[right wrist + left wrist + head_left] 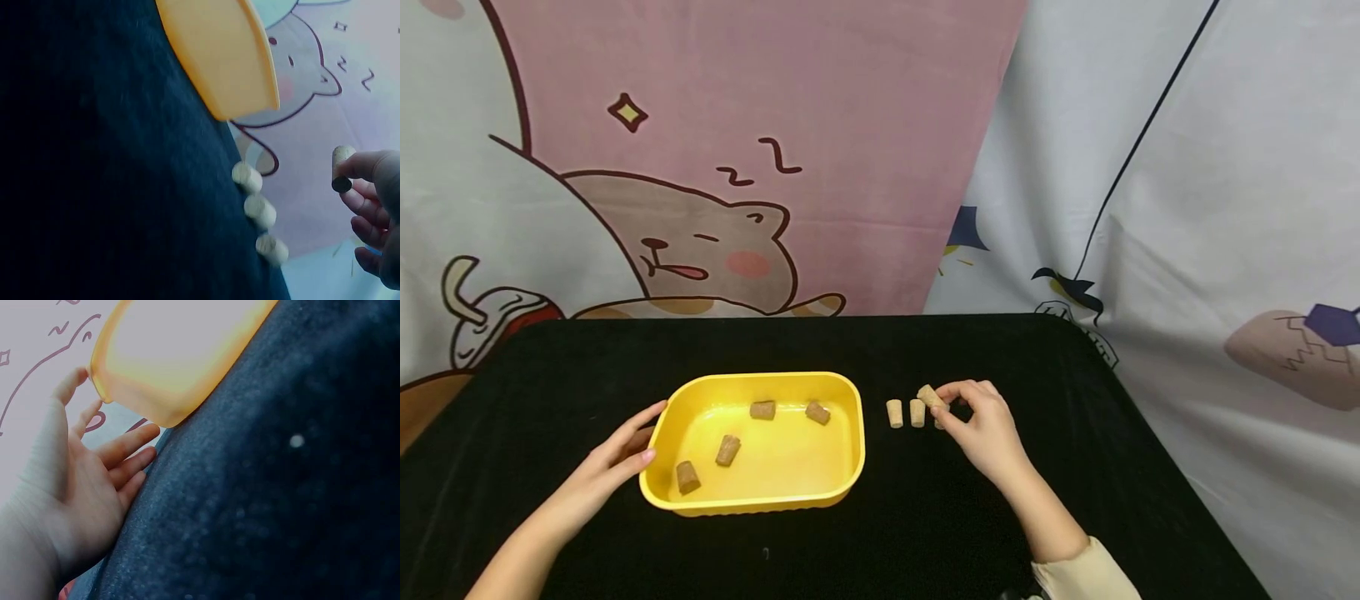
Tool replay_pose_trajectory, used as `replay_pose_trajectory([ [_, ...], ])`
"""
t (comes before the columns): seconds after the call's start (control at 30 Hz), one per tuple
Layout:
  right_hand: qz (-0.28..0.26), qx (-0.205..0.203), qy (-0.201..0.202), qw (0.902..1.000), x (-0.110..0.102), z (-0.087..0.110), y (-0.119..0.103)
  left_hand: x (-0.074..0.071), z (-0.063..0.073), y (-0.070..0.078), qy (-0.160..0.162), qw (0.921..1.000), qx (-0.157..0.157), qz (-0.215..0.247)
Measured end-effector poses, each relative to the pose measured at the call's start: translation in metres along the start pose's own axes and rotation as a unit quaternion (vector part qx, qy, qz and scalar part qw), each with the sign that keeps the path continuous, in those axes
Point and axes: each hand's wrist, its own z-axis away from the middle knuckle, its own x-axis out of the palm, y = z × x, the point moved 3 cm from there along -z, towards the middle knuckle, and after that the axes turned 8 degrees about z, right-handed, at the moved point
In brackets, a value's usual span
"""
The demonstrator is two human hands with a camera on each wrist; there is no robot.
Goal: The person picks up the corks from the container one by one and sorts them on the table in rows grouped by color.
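Observation:
My right hand [988, 429] pinches a light cork [931, 396] between thumb and fingers, tilted above the table. In the right wrist view that cork [342, 169] shows a dark end. Below and left of it, three light corks stand upright in a short row: a left cork [894, 413], a middle cork [917, 413] and a right cork [938, 419] partly hidden by the hand. With fairly straight fingers, my left hand [606, 462] touches the left end of a yellow tray [790, 479]. Several darker brown corks, one of them a cork [727, 450] lying tilted, are scattered inside.
A black cloth [880, 550] covers the table under everything. Behind its far edge hangs a printed curtain [865, 100] with a sleeping cartoon animal. A small dark object [1011, 594] shows at the bottom edge beside the right sleeve.

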Motion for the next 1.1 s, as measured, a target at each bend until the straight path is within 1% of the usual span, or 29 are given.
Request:
replay_pose_trajectory([
  [0.23,0.01,0.046,0.013,0.9988,0.0,0.003,0.025,0.0,0.001,0.0,0.0,1.0,-0.001,0.003],
  [0.5,0.024,0.105,0.001,0.9942,0.001,0.005,0.043,0.0,0.0,0.001,-0.002,1.0,0.0,0.001],
  [0.83,0.029,0.168,-0.025,0.9851,0.003,0.009,0.054,0.0,0.0,0.002,-0.003,1.0,0.002,-0.001],
  [0.93,0.03,0.179,-0.032,0.9828,0.004,0.01,0.056,0.0,0.0,0.001,-0.001,1.0,-0.001,-0.001],
  [1.1,0.03,0.189,-0.033,0.981,0.006,0.012,0.058,0.0,0.0,0.001,0.001,1.0,-0.001,-0.005],
])
